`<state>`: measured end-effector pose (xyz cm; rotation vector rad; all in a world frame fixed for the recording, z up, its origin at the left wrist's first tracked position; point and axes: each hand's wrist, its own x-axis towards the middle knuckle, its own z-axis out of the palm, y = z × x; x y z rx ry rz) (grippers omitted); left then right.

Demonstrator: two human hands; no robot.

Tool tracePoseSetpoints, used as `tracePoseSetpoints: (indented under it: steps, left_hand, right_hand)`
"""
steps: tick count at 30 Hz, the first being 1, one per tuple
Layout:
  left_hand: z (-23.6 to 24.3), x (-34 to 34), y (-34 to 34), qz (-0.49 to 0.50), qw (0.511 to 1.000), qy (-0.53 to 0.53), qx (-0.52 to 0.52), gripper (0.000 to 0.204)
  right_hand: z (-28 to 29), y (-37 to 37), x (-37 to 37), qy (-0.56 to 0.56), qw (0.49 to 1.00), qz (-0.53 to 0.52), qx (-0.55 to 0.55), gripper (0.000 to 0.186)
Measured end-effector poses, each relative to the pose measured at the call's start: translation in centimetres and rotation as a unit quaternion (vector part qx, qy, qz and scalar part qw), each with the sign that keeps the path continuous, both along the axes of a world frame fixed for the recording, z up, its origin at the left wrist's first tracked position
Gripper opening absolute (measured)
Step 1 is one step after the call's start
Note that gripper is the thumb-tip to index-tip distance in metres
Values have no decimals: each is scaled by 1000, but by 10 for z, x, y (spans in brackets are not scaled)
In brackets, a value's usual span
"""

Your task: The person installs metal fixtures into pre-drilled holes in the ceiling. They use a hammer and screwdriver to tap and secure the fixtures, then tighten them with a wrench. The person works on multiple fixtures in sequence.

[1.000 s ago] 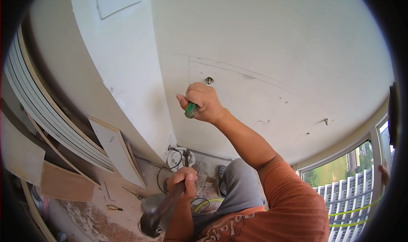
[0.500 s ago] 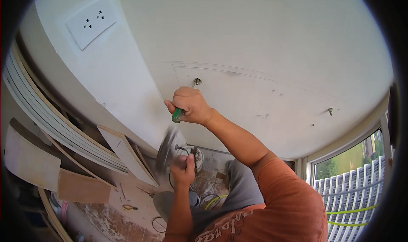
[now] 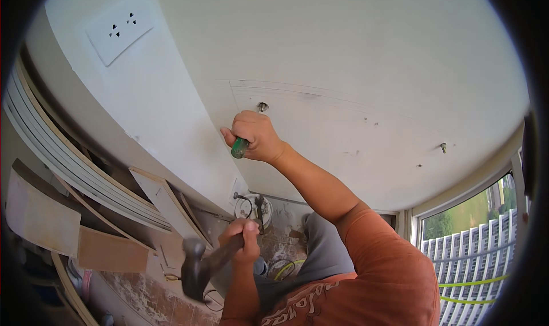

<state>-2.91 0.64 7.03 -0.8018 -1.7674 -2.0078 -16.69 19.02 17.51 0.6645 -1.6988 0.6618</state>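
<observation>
My right hand (image 3: 254, 136) is closed round the green handle of a screwdriver (image 3: 239, 147). Its thin shaft runs past my fist to a metal anchor (image 3: 263, 106) set in the pale wall; whether the tip touches the metal is hard to see. Lower down, my left hand (image 3: 241, 241) grips the handle of a dark hammer (image 3: 197, 267). The hammer's head points down and left, well apart from the screwdriver. Another metal anchor (image 3: 443, 148) sticks out of the wall to the right.
A white socket plate (image 3: 121, 30) is on the wall at upper left. Curved boards (image 3: 51, 217) and long strips lean at the left. A white bucket (image 3: 262, 211) holding tools stands on the dusty floor. To the right is a window (image 3: 474, 234) with a white railing outside.
The hammer, blurred and raised beside my left hand before, has swung down and left. My right hand stays at the anchor with the screwdriver, almost unmoved.
</observation>
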Motion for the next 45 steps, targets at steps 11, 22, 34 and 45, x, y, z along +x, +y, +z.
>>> tracePoseSetpoints:
  steps: [11, 22, 34, 45]
  left_hand:
    - [-55, -18, -14, 72, 989, -61, -110, 28]
    - [-100, 58, -53, 5, 978, -207, 16, 19]
    - [-95, 67, -54, -7, 971, -239, 29, 15]
    - [-76, 76, -39, -55, 969, -242, -13, 15]
  right_hand:
    - [2, -12, 4, -13, 999, -3, 32, 38]
    - [10, -51, 59, 15, 983, 113, 142, 38]
    - [2, 9, 35, -130, 967, 39, 213, 25]
    - [8, 20, 28, -93, 965, 156, 189, 26]
